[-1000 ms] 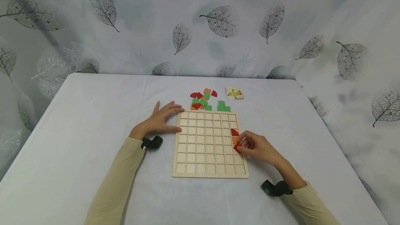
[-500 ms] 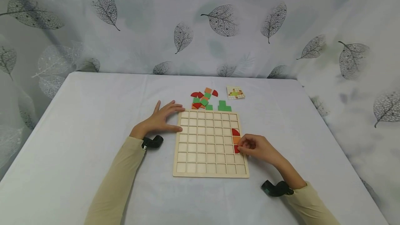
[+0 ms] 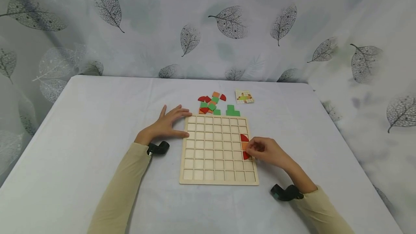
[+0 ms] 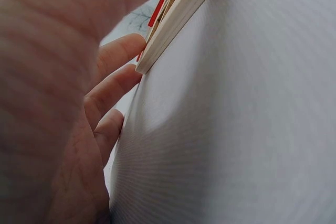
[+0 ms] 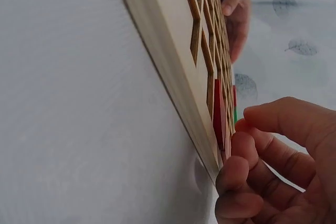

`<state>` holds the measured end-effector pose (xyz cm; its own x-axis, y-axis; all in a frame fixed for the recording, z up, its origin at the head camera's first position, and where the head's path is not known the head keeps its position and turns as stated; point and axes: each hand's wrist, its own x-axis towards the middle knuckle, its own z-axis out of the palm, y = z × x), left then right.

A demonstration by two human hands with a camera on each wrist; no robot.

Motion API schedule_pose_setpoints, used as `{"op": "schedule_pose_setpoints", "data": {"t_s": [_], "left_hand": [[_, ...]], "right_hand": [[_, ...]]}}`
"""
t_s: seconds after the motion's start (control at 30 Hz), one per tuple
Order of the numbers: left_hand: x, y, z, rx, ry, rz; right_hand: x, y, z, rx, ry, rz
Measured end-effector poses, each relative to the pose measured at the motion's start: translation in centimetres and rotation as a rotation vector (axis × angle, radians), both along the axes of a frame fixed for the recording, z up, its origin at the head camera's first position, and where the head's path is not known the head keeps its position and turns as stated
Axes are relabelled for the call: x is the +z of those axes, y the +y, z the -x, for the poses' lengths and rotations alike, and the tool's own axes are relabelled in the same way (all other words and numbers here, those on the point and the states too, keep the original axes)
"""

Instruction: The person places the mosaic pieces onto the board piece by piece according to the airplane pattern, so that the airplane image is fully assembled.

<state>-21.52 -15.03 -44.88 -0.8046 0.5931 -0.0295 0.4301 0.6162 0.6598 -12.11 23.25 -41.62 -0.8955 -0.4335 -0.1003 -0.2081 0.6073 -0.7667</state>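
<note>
A square wooden grid board lies on the white table. Down its right column sit a red quarter-circle tile, an orange square tile and a second red quarter-circle tile. My right hand is over the board's right edge, fingers bent, fingertips close by the lower red tile. In the right wrist view that red tile lies in its cell, with no tile visible between thumb and fingers. My left hand spans the board's upper left edge, thumb and fingertips touching it.
Beyond the board lies a loose pile of red, orange and green tiles. Several green tiles sit together at its top edge. A patterned card rests farther back. A leaf-print cloth hangs behind the table.
The lower red tile, tilted in my right fingers one second ago, now lies flat in the cell below the orange one. My right fingers have shifted slightly; my left hand stays put.
</note>
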Motion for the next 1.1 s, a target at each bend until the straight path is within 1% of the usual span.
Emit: {"op": "schedule_pose_setpoints", "data": {"t_s": [0.17,0.37,0.47,0.6,0.73,0.93,1.1], "left_hand": [[-0.1,0.0,0.0,-0.002,0.007,0.005],[-0.2,-0.1,0.0,0.003,-0.002,0.020],[-0.1,-0.1,0.0,0.003,-0.004,0.015],[0.0,-0.1,-0.1,0.000,0.000,0.000],[0.1,-0.1,-0.2,0.001,-0.003,0.000],[-0.1,0.0,-0.1,0.001,0.000,0.006],[0.0,0.0,-0.1,0.000,0.003,0.005]], "right_hand": [[-0.1,-0.4,0.4,0.000,0.012,-0.005],[-0.3,-0.9,1.0,-0.018,0.041,-0.055],[-0.3,-1.1,1.4,-0.026,0.038,-0.067],[-0.3,-1.3,1.9,-0.030,0.037,-0.071],[-0.3,-1.5,2.5,-0.022,0.063,-0.067],[-0.2,-2.1,3.4,-0.015,0.086,-0.063],[-0.1,-2.8,4.3,-0.014,0.106,-0.068]]}}
